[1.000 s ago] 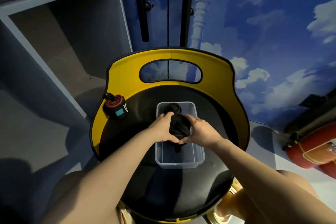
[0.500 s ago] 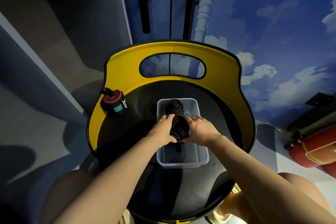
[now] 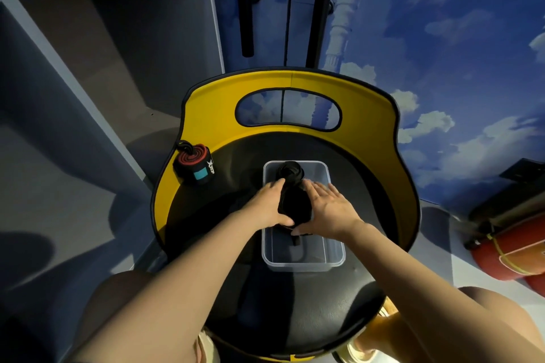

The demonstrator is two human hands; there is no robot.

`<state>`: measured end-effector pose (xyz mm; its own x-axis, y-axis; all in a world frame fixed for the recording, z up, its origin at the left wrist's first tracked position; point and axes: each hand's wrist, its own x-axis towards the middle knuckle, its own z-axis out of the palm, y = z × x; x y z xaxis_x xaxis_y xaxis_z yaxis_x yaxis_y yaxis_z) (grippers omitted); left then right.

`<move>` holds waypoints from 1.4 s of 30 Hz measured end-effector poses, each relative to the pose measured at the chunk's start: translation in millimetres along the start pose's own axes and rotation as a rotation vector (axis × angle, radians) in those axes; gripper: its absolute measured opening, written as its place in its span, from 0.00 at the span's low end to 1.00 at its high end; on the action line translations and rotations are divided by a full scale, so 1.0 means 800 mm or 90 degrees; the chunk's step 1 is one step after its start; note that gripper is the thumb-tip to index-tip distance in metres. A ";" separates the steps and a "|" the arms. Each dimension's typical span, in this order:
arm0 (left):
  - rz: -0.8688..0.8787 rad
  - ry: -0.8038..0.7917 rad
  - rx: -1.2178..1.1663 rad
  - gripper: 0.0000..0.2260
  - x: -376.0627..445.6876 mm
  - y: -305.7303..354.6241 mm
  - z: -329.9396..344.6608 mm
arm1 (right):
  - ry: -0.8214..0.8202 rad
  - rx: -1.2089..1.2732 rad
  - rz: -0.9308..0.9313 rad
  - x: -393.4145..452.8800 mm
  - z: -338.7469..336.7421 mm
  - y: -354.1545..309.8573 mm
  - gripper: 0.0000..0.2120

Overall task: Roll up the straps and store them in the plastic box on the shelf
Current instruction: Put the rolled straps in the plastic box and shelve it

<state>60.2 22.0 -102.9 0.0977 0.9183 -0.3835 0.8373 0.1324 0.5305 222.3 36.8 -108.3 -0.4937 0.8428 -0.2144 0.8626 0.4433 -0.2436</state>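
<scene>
A clear plastic box point(image 3: 334, 259) stands on the black seat of a yellow-backed chair point(image 3: 206, 115). One rolled black strap point(image 3: 290, 171) lies at the box's far end. A second black rolled strap point(image 3: 295, 203) sits between my hands over the middle of the box, its loose end point(image 3: 296, 240) hanging down inside. My left hand point(image 3: 269, 205) holds the roll from the left, thumb underneath. My right hand point(image 3: 328, 208) lies against its right side with fingers straight and spread. A red and black rolled wrap point(image 3: 194, 163) with a teal label rests at the seat's left edge.
Grey shelf compartments point(image 3: 97, 47) stand to the left of the chair. A red fire extinguisher point(image 3: 516, 247) lies on the floor at the right. A blue sky mural point(image 3: 442, 38) covers the wall behind. My knees show below the seat.
Both hands have lowered the black roll toward the box. My right hand's fingers have straightened and spread. The view has tilted slightly down.
</scene>
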 end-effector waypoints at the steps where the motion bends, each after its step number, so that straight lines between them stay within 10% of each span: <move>1: -0.005 0.029 -0.032 0.43 -0.003 -0.007 -0.006 | 0.018 0.014 -0.004 0.002 -0.004 -0.005 0.54; 12: -0.272 0.242 -0.231 0.36 -0.013 -0.149 -0.077 | -0.011 0.121 -0.055 0.093 -0.028 -0.113 0.44; 22: -0.306 0.302 -0.293 0.36 0.020 -0.192 -0.092 | -0.046 0.225 -0.063 0.208 0.001 -0.172 0.33; 28: -0.314 0.339 -0.323 0.31 0.039 -0.204 -0.092 | -0.102 0.254 -0.074 0.274 0.025 -0.192 0.53; 42: -0.309 0.268 -0.207 0.39 0.026 -0.206 -0.094 | -0.055 0.273 -0.135 0.267 0.035 -0.183 0.39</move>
<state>-116.1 47.2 -141.3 -0.5153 0.7846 -0.3448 0.5240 0.6068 0.5977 -12.4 143.4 -145.0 -0.6768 0.7110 -0.1910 0.6279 0.4220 -0.6540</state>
